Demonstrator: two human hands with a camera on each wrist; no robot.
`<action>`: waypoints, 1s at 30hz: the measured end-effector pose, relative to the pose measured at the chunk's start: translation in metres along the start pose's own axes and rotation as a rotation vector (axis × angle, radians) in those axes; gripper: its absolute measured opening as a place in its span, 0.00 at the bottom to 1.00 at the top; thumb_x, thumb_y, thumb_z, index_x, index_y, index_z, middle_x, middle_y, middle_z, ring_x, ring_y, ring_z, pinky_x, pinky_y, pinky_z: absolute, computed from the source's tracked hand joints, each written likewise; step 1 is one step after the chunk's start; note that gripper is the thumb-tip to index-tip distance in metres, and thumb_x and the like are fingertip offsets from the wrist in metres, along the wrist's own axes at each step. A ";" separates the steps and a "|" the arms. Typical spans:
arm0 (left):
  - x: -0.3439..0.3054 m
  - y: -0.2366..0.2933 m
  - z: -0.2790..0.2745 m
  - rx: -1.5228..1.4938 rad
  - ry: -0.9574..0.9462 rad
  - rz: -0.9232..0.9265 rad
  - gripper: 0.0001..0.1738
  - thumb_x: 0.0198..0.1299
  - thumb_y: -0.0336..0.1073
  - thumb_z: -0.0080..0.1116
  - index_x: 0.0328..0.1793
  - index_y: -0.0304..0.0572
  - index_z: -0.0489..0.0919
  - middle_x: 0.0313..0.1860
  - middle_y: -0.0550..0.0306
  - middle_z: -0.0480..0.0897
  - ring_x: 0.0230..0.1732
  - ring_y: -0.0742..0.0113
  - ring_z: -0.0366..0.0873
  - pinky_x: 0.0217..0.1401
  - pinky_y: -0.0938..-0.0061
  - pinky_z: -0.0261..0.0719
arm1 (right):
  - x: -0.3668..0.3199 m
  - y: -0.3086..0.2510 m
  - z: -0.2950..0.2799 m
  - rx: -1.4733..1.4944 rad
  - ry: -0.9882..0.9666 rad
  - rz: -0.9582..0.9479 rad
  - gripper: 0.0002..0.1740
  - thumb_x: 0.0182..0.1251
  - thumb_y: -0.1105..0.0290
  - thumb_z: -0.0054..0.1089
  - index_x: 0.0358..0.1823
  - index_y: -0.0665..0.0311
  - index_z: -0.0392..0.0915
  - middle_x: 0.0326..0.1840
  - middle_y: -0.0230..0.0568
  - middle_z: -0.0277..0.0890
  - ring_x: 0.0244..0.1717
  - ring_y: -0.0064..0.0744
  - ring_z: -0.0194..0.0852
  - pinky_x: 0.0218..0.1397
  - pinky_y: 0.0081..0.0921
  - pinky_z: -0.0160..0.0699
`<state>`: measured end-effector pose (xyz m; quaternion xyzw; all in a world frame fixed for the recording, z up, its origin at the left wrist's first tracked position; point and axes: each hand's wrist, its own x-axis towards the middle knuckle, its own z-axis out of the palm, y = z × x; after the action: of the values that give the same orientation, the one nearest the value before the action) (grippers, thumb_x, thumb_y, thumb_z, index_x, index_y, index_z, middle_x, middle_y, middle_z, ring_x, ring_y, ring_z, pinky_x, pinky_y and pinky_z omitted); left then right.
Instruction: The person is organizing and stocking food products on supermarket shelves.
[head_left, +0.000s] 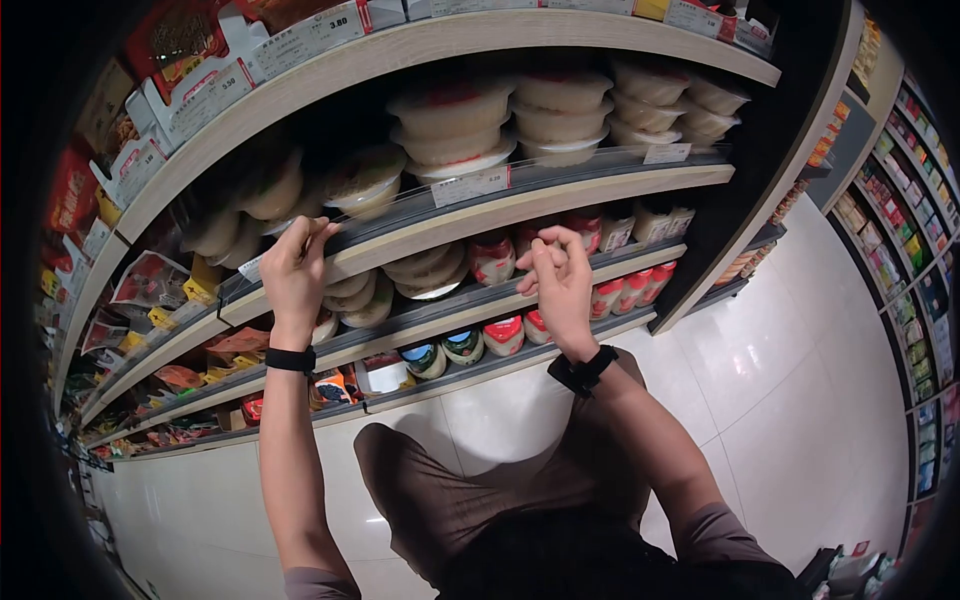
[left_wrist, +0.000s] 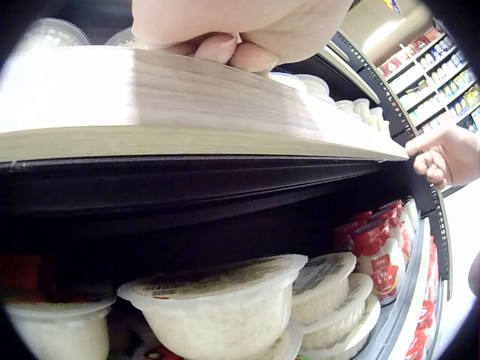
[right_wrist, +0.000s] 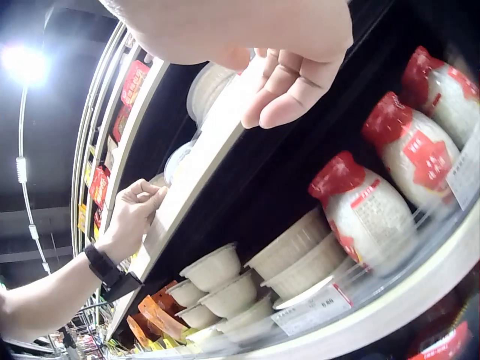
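Two hands at a shop shelf, neither w/ an item visibly in its grip. L hand is up at the front edge of the wooden shelf board, fingers curled & tips drawn together; can't tell if they pinch the edge or just rest on it. Prob. placed there b/c the nearest lidded bowl stands just behind that edge. R hand hangs in front of the same board, fingers loosely bent & close together, nothing seen between them; prob. idle.

Bowl stack sits behind a clear guard, prob. there to stop bowls sliding off; flat lids likely allow piling. Price tag faces out, presumably for shoppers. Red-capped jars, one level down, stand unstacked, prob. b/c rounded tops won't pile.

Only head cam shows the person's trousers. L wrist cam gets under the board: dark underside + a lower bowl w/ print on its lid, unreadable from head cam. R wrist cam adds a lit ceiling lamp, & jars that R hand partly hides in head view.
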<state>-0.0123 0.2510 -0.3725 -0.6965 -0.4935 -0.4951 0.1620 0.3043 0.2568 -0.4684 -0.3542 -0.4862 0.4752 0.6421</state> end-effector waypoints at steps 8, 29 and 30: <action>-0.002 -0.004 0.004 -0.032 0.030 -0.006 0.09 0.61 0.26 0.72 0.37 0.33 0.80 0.37 0.46 0.90 0.34 0.51 0.88 0.37 0.71 0.82 | -0.014 0.069 -0.001 -0.622 -0.080 0.149 0.27 0.69 0.63 0.67 0.64 0.71 0.75 0.47 0.52 0.85 0.46 0.49 0.87 0.49 0.41 0.86; -0.008 -0.014 0.004 0.058 0.049 0.041 0.04 0.64 0.27 0.69 0.41 0.37 0.84 0.39 0.51 0.91 0.40 0.57 0.91 0.40 0.70 0.84 | 0.100 0.045 0.023 -1.545 -0.468 0.001 0.25 0.60 0.54 0.54 0.37 0.70 0.89 0.41 0.62 0.86 0.46 0.62 0.87 0.55 0.46 0.83; -0.009 -0.015 0.004 0.070 0.044 0.036 0.04 0.64 0.27 0.69 0.41 0.37 0.84 0.39 0.51 0.91 0.40 0.57 0.91 0.40 0.71 0.84 | 0.101 0.038 0.023 -1.551 -0.502 0.025 0.25 0.61 0.55 0.52 0.39 0.70 0.89 0.41 0.65 0.85 0.47 0.63 0.87 0.56 0.46 0.83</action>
<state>-0.0233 0.2560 -0.3854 -0.6881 -0.4941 -0.4897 0.2063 0.2796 0.3645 -0.4682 -0.5865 -0.8023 0.0759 0.0807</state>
